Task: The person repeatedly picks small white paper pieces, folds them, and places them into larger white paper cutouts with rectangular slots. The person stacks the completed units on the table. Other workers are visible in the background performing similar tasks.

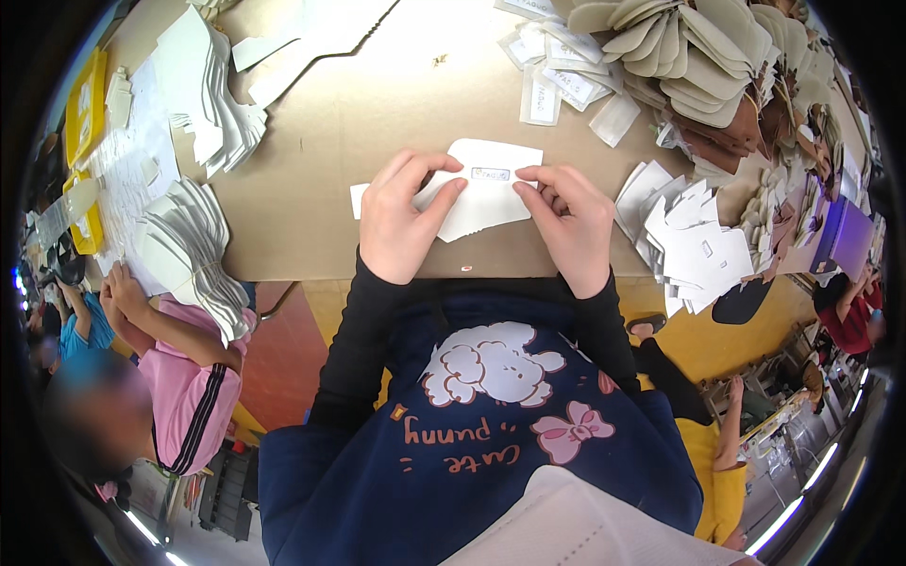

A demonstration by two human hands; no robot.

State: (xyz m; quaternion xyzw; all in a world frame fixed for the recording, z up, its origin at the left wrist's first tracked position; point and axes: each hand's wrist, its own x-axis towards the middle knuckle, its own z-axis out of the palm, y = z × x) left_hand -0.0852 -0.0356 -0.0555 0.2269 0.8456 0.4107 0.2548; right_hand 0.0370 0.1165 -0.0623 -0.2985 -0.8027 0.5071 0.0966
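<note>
White piece (pixel 483 209) lies just in from the middle of the near edge of the surface (pixel 297 222), your left hand (pixel 401 212) and right hand (pixel 576 219) each holding it in a narrow grip beside its small label (pixel 491 174), seemingly to keep that label flat and straight.

left hand (pixel 401 217) covers part of the white piece (pixel 486 208); edge beneath it not verifiable. white strip (pixel 357 201) runs behind the same hand, full extent hidden. beige stack (pixel 698 61) cut off by the top edge. co-worker's head (pixel 104 415) blurred. speck (pixel 466 269) near the table's (pixel 311 241) front edge: too small to identify.
</note>
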